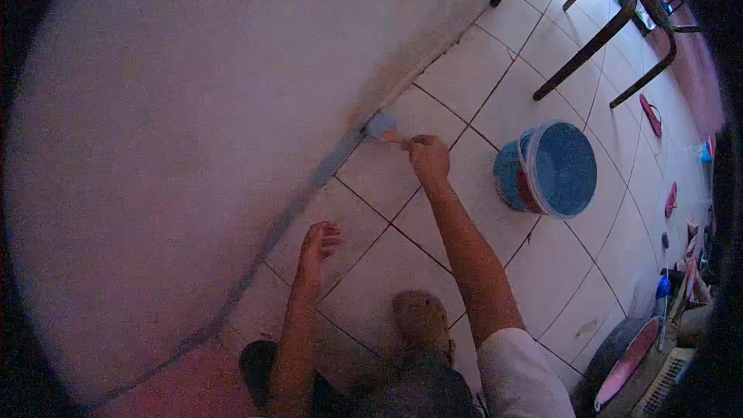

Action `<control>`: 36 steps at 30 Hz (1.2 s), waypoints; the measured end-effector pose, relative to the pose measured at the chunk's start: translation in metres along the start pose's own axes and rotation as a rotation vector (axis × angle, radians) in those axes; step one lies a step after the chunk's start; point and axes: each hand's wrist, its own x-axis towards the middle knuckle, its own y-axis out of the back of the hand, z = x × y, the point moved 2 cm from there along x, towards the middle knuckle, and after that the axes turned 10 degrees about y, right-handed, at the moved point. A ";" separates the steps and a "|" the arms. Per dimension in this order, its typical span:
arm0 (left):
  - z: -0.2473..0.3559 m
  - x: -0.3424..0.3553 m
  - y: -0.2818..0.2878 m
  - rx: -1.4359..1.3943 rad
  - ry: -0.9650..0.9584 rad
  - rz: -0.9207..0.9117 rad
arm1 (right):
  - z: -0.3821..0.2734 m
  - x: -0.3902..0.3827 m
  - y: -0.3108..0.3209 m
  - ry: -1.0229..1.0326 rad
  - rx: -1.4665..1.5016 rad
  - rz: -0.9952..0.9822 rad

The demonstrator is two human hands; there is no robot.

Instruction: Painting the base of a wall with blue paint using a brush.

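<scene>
Pale sleeve (520, 368), dark legwear (410, 391) — bare left hand (318, 241), bare right hand (430, 161).

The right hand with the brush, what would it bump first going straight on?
Probably the wall: the brush in the right hand points at its bluish bottom edge. Depth is unclear; it may already touch.

I have the right forearm (467, 244) slanting up and leftward from the lower edge, reaching farther forward than the left. Right hand (430, 161): fingers closed in a grip. I log the left forearm (296, 325) nearly upright in view; left hand (317, 244) loose, fingers parted, slightly curled, pointing right.
</scene>
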 end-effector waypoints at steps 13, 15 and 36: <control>0.002 0.004 -0.017 -0.044 -0.008 -0.081 | 0.045 -0.028 0.031 -0.156 0.546 0.024; 0.008 0.001 -0.026 -0.035 0.005 -0.077 | 0.046 -0.021 0.023 -0.106 0.431 0.004; 0.001 0.019 -0.096 -0.071 0.071 -0.132 | 0.046 -0.054 0.060 -0.229 0.494 0.053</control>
